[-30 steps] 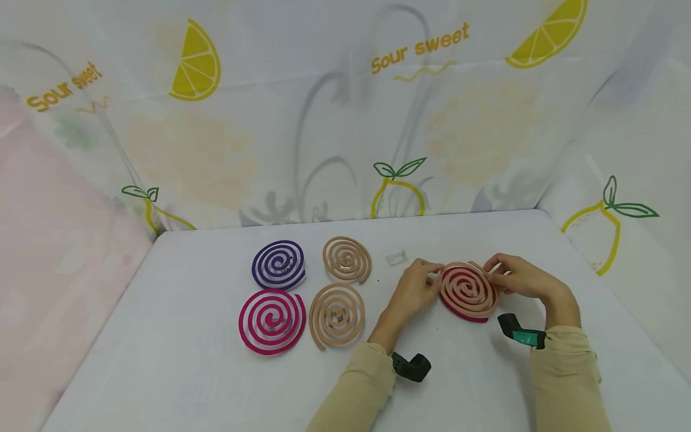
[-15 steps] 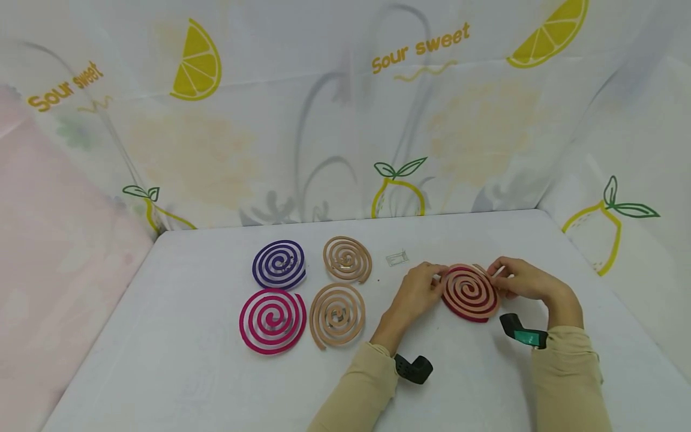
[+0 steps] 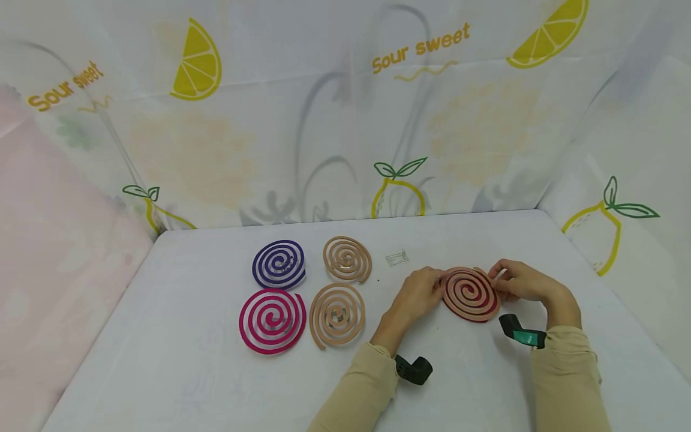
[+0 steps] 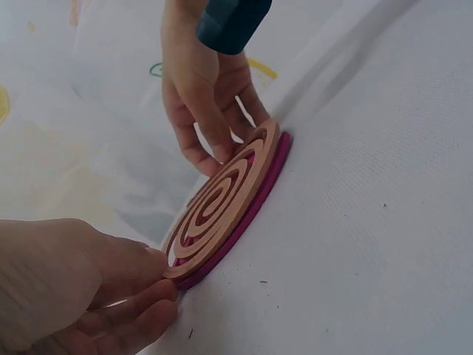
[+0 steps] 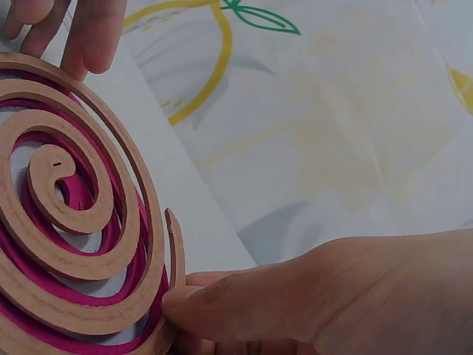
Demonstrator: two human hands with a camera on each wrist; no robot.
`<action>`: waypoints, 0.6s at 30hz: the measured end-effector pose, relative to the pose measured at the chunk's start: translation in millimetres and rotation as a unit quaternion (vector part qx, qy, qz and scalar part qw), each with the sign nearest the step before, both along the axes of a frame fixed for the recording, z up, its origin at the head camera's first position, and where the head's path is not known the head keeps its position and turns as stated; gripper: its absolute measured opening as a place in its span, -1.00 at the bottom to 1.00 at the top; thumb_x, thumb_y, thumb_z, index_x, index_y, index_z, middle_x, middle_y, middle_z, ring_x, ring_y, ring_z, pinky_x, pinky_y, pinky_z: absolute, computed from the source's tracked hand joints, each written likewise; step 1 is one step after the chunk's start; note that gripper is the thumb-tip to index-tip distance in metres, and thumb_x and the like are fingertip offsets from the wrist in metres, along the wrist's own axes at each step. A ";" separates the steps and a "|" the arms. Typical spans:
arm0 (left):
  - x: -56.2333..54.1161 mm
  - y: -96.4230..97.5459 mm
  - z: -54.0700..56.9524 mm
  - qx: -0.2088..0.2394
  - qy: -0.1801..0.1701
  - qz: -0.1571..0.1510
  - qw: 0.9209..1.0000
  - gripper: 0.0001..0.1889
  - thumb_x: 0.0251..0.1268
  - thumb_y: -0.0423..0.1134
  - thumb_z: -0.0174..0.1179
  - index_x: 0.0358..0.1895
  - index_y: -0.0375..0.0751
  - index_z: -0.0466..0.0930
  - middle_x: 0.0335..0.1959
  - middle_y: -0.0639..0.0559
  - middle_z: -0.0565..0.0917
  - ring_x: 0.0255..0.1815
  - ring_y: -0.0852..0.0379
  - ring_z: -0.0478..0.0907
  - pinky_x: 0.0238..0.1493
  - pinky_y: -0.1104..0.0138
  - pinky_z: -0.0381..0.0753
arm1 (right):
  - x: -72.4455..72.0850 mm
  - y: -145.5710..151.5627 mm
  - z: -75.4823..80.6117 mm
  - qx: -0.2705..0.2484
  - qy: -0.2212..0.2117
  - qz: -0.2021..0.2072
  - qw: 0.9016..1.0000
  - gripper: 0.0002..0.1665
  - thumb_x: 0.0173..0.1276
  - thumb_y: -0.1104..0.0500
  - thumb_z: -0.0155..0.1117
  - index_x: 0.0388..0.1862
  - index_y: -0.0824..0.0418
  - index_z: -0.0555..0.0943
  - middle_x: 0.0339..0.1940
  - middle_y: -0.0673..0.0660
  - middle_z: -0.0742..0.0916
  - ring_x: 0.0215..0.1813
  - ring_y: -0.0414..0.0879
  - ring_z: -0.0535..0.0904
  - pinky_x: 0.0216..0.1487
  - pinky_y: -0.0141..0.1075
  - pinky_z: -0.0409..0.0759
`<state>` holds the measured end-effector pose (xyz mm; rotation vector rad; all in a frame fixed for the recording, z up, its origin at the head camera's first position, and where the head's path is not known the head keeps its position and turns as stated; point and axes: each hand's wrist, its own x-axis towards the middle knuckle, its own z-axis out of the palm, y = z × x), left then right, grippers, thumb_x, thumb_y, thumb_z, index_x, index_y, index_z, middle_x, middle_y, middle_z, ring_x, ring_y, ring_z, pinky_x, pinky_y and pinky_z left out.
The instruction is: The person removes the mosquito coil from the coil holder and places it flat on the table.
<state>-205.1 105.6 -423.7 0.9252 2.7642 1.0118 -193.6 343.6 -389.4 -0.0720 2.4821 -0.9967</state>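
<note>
A tan mosquito coil (image 5: 44, 166) lies over a magenta mosquito coil (image 4: 278, 164), which shows through its gaps and along the lower edge. In the left wrist view, my left hand (image 3: 417, 294) pinches the near edge of the stacked coils, thumb on top and fingers below. Opposite it, my right hand (image 3: 523, 281) pinches the tan coil's outer strand by its free end, clearest in the right wrist view. That end stands slightly apart from the rest of the spiral.
On the white table (image 3: 162, 372), left of the hands, lie a purple coil (image 3: 256, 267), a second magenta coil (image 3: 244, 324) and two tan coils (image 3: 348, 240) (image 3: 360, 312). A small pale rectangular frame (image 3: 396, 258) lies behind the left hand. Lemon-print cloth hangs behind.
The tan coil has shifted slightly downward over the magenta one, hiding more of its lower rim. My left hand has moved a little down and right with it; my right hand has barely moved.
</note>
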 end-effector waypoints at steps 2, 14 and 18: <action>-0.2 0.2 -0.4 -0.005 0.001 -0.003 1.000 -0.67 0.27 -0.35 0.16 0.10 -0.19 0.60 -0.23 0.02 0.66 -0.39 0.33 0.40 -0.42 0.58 0.31 | -0.4 0.0 -0.4 0.002 -0.001 0.001 1.000 -0.74 0.38 0.29 0.01 -0.04 0.45 0.36 -0.32 0.18 0.62 -0.32 -0.09 0.53 -0.31 -0.26 0.54; 0.6 -1.2 2.1 -0.021 0.015 -0.006 1.000 -0.67 0.26 -0.35 0.16 0.10 -0.17 0.60 -0.17 0.02 0.68 -0.35 0.31 0.41 -0.39 0.56 0.32 | -0.1 -1.7 1.0 0.000 0.003 -0.006 1.000 -0.73 0.39 0.27 0.04 -0.05 0.45 0.36 -0.33 0.18 0.62 -0.34 -0.10 0.54 -0.33 -0.27 0.54; 0.3 -0.6 0.7 -0.028 0.018 -0.008 0.999 -0.67 0.27 -0.33 0.15 0.10 -0.17 0.60 -0.12 0.01 0.67 -0.30 0.29 0.43 -0.35 0.55 0.35 | 0.5 -1.3 -0.7 0.002 0.004 -0.013 1.000 -0.72 0.41 0.24 0.03 -0.03 0.44 0.35 -0.33 0.19 0.61 -0.33 -0.10 0.55 -0.32 -0.27 0.54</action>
